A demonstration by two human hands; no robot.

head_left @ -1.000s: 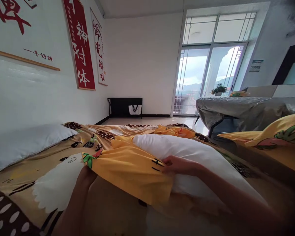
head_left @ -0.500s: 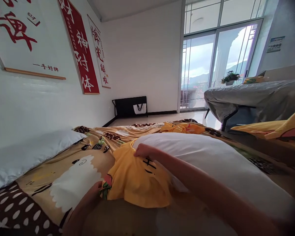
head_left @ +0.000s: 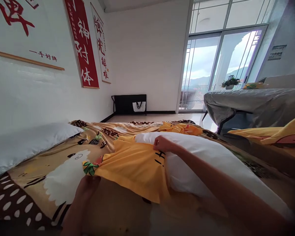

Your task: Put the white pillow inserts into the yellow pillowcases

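Note:
A long white pillow (head_left: 211,160) lies across the bed in front of me, its near end partly inside a yellow pillowcase (head_left: 132,165) printed with strawberries and black marks. My left hand (head_left: 87,185) pinches the pillowcase's lower left corner by the strawberry print. My right hand (head_left: 162,143) grips the pillowcase's open edge on top of the pillow. The pillowcase is stretched fairly flat between both hands.
A patterned brown and yellow blanket (head_left: 51,183) covers the bed. Another white pillow (head_left: 27,142) lies at the left against the wall. A second yellow pillowcase (head_left: 280,132) lies at the right. Behind stand a covered table (head_left: 250,103), a black rack (head_left: 129,104) and glass doors (head_left: 216,68).
The pillowcase, bunched half a second ago, is spread wider again. My right hand moved right and up along the pillow, holding the edge. My left hand kept its corner.

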